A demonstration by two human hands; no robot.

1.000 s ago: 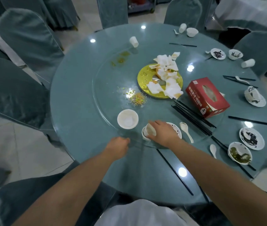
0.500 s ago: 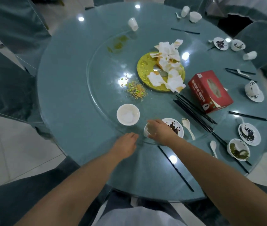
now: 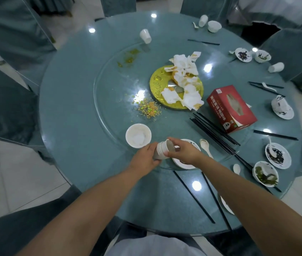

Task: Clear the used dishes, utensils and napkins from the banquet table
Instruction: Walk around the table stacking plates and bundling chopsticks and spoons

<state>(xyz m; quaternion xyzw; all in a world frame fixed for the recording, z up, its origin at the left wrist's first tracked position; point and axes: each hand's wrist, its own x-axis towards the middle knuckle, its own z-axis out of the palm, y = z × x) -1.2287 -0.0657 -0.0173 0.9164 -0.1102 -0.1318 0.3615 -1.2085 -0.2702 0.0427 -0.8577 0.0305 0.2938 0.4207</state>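
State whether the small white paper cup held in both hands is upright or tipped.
Tipped: the small white paper cup lies sideways between left hand and right hand, mouth facing right.

Dim bluish view (wide-angle bent edges); ceiling lights glare off the glass table.

This is a banquet hall or restaurant dining room after a meal. A large round desk with a teal cloth under glass carries a glass turntable, beyond the hands. Chairs in matching teal fabric covers ring it, and a second draped table stands far off to the right on pale tiled floor. Used small bowls, sauce dishes, black chopsticks, crumpled napkins on a gold plate and a red tissue box lie scattered ahead.
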